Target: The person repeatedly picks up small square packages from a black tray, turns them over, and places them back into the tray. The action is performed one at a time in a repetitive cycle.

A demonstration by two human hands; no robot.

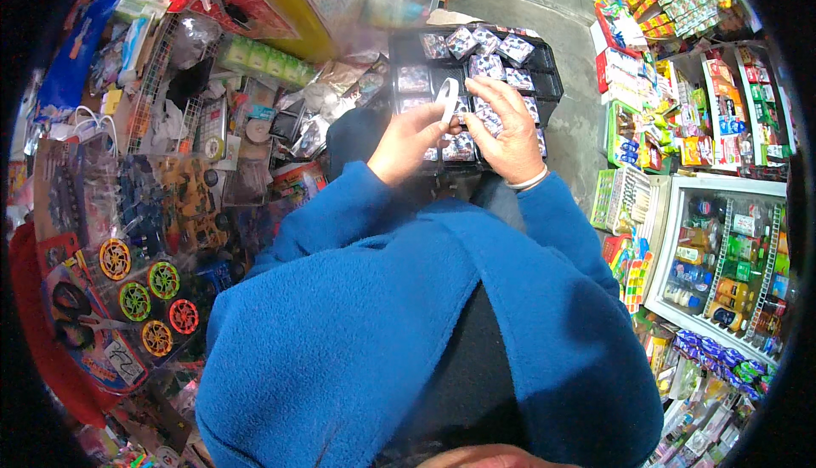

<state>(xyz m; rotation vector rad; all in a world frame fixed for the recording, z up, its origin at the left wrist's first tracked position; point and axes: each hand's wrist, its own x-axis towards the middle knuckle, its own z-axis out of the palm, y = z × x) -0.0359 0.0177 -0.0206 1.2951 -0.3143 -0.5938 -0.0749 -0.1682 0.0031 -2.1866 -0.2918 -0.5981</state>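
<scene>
Between thumb and fingers, my left hand (411, 143) holds a narrow white ring (448, 99), which looks like a roll of tape, tilted on edge. My right hand (507, 124) is just to the right of the ring, its thumb and fingers apart, with nothing plainly held; a pale bangle circles that wrist. Both hands are above a black compartmented plastic tray (548, 79). Small printed, shiny packs (488, 66) lie in its compartments, some piled loosely at the far end. My hands cover part of the tray and the packs under them.
Packaged toys and a wire rack (150, 85) crowd the left side. Crumpled clear wrapping (312, 133) lies left of the tray. On the right stand snack shelves (714, 104) and a glass-door drinks fridge (666, 245). Concrete floor (574, 117) shows between them and the tray.
</scene>
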